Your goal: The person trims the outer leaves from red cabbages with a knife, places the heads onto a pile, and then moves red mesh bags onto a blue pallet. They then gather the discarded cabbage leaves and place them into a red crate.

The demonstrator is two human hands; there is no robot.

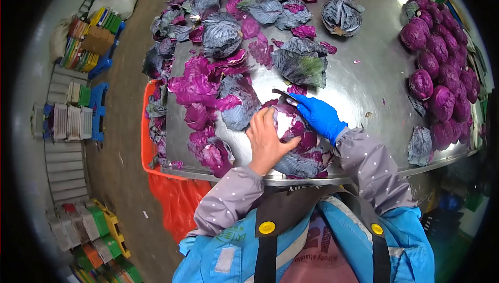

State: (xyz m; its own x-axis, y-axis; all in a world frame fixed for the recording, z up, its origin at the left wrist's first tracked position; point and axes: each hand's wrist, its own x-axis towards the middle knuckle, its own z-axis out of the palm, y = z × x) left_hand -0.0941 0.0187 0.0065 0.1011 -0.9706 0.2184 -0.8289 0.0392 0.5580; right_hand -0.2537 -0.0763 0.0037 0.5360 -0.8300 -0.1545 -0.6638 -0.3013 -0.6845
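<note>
A red cabbage (297, 126) with a pale patch sits at the near edge of the metal table (358, 85). My bare left hand (266, 140) grips its left side, fingers and thumb spread around it. In a blue glove, my right hand (318, 115) is closed around a knife (283, 95), whose dark blade points left over the cabbage's far side. Below the cabbage lie bluish outer leaves (299, 166). Just left of my left hand is a loose grey-purple leaf (240, 101).
Peeled red cabbages (442, 69) are heaped along the table's right side. Loose leaves and unpeeled heads (221, 36) cover the left and far parts. An orange crate (149, 137) holding leaves stands against the left edge. Stacked crates (93, 38) line the floor at left.
</note>
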